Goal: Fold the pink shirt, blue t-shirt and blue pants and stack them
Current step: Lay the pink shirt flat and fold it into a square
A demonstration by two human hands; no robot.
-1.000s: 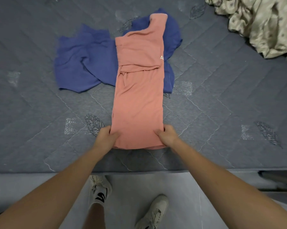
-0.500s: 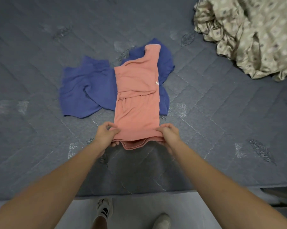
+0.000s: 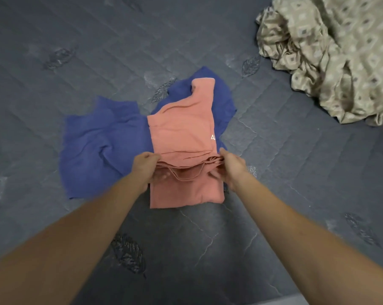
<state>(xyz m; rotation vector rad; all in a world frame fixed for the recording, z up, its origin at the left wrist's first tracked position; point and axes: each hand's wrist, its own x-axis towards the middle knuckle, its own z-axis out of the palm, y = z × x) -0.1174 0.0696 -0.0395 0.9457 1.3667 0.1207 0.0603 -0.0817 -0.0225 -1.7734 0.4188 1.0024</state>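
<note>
A dark grey quilted mattress [image 3: 274, 172] fills nearly the whole view, stitched in diagonal lines with leaf motifs scattered across it. Its near edge shows only at the bottom right corner, where a paler strip begins. Broad bare stretches of it lie open to the left, to the right and on the near side of the clothes.

A crumpled beige patterned sheet [image 3: 331, 56] is heaped in the far right corner, well apart from the clothes.

A blue garment [image 3: 98, 146] lies spread flat in the middle, reaching out to the left, with a further part showing past the pink shirt on the far and right sides. Whether this is the t-shirt, the pants or both cannot be told.

The pink shirt [image 3: 181, 133] lies on top of the blue cloth as a narrow lengthwise strip, its collar end farthest away. Its near end is doubled up and over, the hem edges bunched at mid-length. A small white mark resembling the letter "A" sits at the shirt's right edge; the rest is not readable.

The left hand [image 3: 145, 165] pinches the raised hem at the left side, fingers curled round the layers. The right hand [image 3: 231, 167] grips the same hem at the right side.
</note>
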